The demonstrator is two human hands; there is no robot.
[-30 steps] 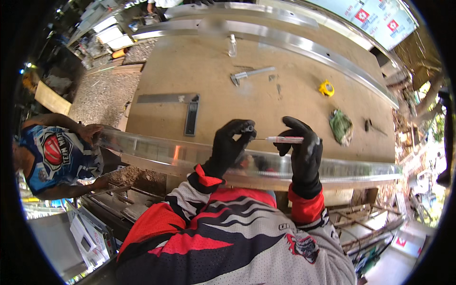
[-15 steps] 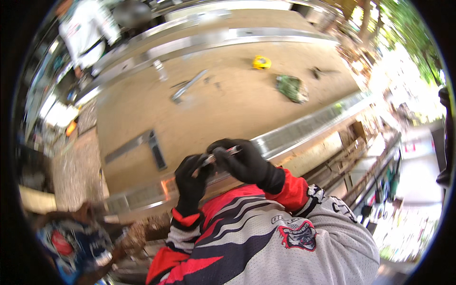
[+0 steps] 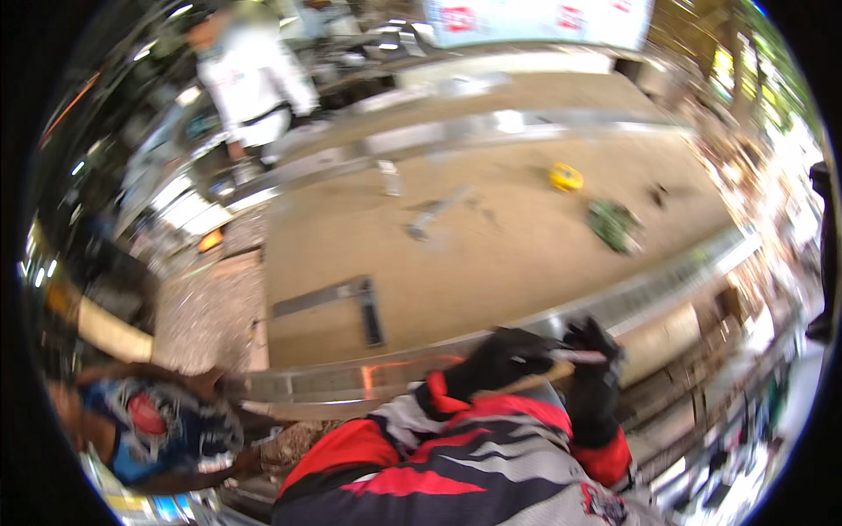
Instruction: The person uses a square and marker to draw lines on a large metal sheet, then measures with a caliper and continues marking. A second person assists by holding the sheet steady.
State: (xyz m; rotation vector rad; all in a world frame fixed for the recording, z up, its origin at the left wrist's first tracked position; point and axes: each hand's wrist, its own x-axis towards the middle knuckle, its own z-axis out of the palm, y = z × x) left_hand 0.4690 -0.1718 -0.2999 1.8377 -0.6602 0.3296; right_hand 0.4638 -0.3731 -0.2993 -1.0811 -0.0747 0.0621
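Both my hands wear black gloves and are close together over the near edge of the table. My left hand (image 3: 509, 358) is closed, its fingertips at the left end of a thin, pale pen-like stick (image 3: 582, 357). My right hand (image 3: 598, 373) has its fingers bent around the stick's other end. Blur hides the stick's exact kind. Beneath and beyond the hands, a long shiny metal bar (image 3: 649, 296) runs along the table's near edge. Left of my hands, a metal square (image 3: 323, 298) with a dark handle lies flat on the brown tabletop (image 3: 491, 272).
Farther back lie a yellow tape measure (image 3: 566, 177), a green cloth-like bundle (image 3: 614, 225), a slim metal tool (image 3: 438, 213) and a small whitish piece (image 3: 389, 178). Another metal bar (image 3: 412, 138) crosses the far side. One person (image 3: 250, 83) stands far left, another (image 3: 158, 425) near left.
The view has swung, so the table sits farther right and lower. My hands have shifted right along the near bar, toward my body, with the stick still between them.
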